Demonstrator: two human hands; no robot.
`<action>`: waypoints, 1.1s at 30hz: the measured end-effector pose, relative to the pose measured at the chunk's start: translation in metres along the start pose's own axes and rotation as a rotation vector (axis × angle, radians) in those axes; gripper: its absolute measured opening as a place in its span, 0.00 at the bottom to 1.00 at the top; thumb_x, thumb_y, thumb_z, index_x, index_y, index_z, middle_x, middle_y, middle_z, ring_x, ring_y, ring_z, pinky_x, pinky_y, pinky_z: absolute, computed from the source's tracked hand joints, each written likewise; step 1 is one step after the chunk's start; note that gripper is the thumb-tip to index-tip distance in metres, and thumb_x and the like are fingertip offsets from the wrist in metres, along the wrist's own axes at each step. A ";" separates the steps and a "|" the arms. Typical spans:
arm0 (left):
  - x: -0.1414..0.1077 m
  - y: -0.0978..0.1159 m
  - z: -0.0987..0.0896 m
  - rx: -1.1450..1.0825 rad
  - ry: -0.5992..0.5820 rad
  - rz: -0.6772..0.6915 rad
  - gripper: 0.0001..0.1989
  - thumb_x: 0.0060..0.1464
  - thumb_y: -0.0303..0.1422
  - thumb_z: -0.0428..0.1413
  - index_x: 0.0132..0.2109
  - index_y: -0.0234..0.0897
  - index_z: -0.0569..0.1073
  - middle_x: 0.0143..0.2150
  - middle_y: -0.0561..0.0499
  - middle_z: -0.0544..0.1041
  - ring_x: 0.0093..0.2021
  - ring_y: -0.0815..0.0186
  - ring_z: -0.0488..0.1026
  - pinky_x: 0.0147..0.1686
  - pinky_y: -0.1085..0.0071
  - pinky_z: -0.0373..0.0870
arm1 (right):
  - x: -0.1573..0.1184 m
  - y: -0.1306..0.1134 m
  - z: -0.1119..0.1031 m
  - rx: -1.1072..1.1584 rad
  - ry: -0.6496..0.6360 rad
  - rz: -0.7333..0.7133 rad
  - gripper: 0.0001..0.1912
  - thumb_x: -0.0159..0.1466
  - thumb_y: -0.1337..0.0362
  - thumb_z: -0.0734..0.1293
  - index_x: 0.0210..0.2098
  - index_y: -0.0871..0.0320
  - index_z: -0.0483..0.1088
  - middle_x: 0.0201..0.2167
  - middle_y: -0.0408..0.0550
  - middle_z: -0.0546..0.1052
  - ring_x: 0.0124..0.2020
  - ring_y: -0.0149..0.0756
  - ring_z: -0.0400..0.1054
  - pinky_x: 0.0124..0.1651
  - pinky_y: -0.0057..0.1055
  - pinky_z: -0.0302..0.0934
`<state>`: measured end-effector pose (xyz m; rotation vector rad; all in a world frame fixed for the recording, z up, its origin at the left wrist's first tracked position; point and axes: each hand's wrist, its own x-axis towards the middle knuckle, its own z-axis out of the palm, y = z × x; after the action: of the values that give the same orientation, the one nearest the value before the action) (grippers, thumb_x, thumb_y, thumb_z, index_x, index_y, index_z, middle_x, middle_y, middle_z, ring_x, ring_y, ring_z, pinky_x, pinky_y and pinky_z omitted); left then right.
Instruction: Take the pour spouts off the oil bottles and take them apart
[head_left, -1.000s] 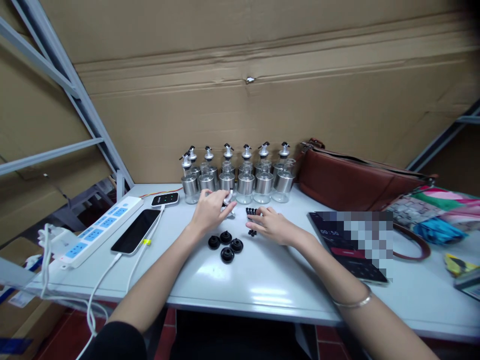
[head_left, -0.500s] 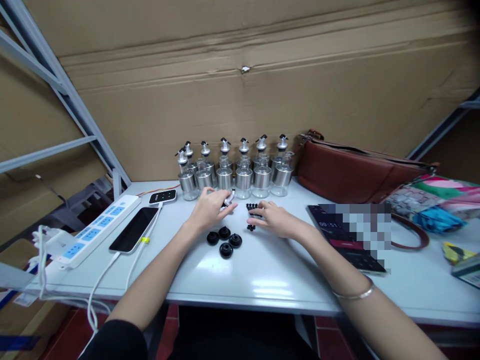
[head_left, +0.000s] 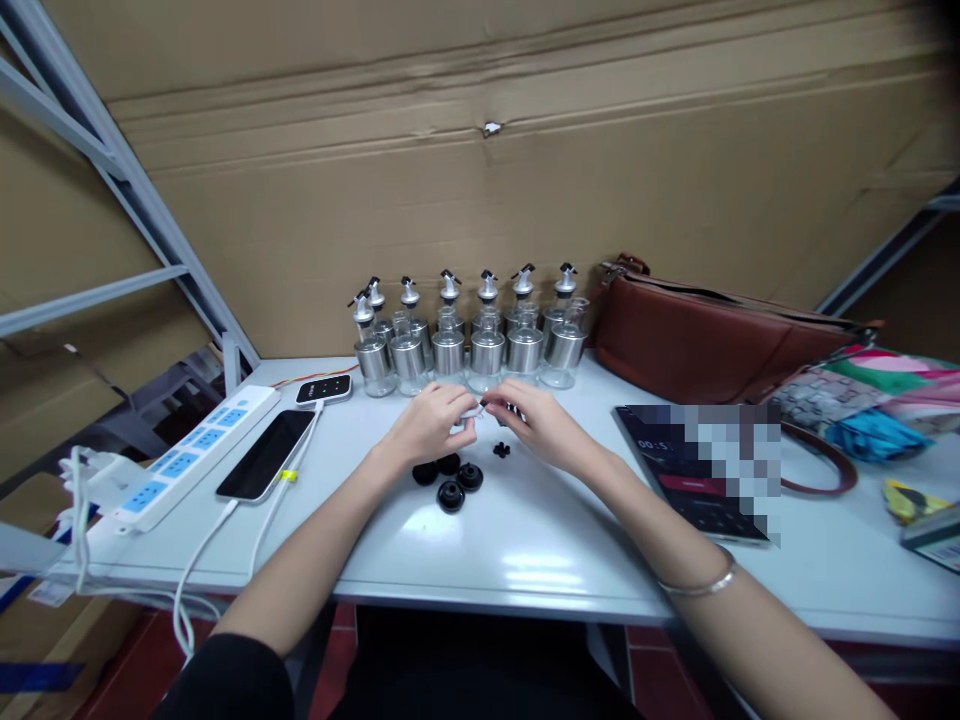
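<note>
Fingers of the left hand grip a silvery spout as the right hand pinches a black piece beside it, apparently needing careful alignment.

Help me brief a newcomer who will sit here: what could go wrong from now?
The small silvery part sits between the fingers of the left hand and right hand, so it might slip.
The left hand could nudge the black round pieces close by.
Reaching forward might knock the glass bottles.
</note>
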<state>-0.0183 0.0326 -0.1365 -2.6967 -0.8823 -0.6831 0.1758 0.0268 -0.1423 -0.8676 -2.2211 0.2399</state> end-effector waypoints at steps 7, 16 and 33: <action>-0.002 -0.002 0.004 -0.022 0.018 0.038 0.12 0.61 0.39 0.47 0.36 0.34 0.67 0.30 0.51 0.72 0.31 0.66 0.69 0.34 0.70 0.60 | -0.001 -0.005 -0.001 0.021 -0.045 -0.006 0.09 0.67 0.64 0.56 0.42 0.57 0.67 0.34 0.48 0.69 0.34 0.34 0.64 0.37 0.29 0.57; -0.001 -0.001 0.005 0.066 0.062 0.111 0.19 0.62 0.44 0.43 0.35 0.33 0.68 0.31 0.51 0.72 0.31 0.68 0.68 0.33 0.71 0.58 | -0.001 -0.010 -0.001 0.004 -0.080 0.041 0.12 0.68 0.62 0.53 0.33 0.58 0.63 0.31 0.44 0.62 0.30 0.31 0.60 0.35 0.28 0.54; -0.003 -0.003 0.001 0.089 0.059 0.088 0.14 0.61 0.41 0.48 0.36 0.35 0.70 0.35 0.51 0.73 0.35 0.67 0.66 0.35 0.70 0.56 | 0.000 0.005 -0.011 -0.014 -0.219 0.192 0.08 0.62 0.67 0.61 0.29 0.60 0.70 0.27 0.47 0.71 0.29 0.33 0.63 0.34 0.29 0.57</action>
<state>-0.0222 0.0339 -0.1383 -2.6051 -0.7569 -0.6835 0.1859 0.0298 -0.1367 -1.1103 -2.3418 0.4287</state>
